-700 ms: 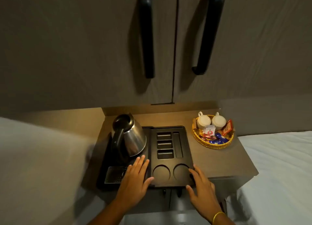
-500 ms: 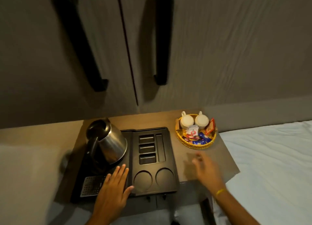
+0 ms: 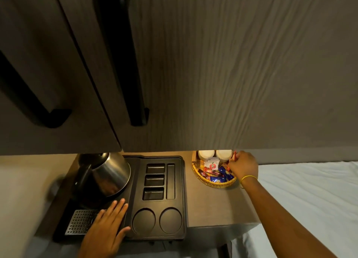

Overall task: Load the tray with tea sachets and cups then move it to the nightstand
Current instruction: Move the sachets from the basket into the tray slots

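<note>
Head view: black tray (image 3: 175, 182), its slots bare, lies just right of the left hand (image 3: 108, 224), which rests flat and spread on its near-left edge. Behind that hand stands a steel kettle (image 3: 108, 172). The right hand (image 3: 243, 165), fingers pinching a red sachet (image 3: 234, 155), reaches over the wicker basket (image 3: 209, 182) holding two white cups (image 3: 206, 154) and more sachets

Dim room; warm light from under cabinet (image 3: 232, 83) pools on table (image 3: 213, 205). My view: wide-angle bending at edges, left side blurred.
</note>
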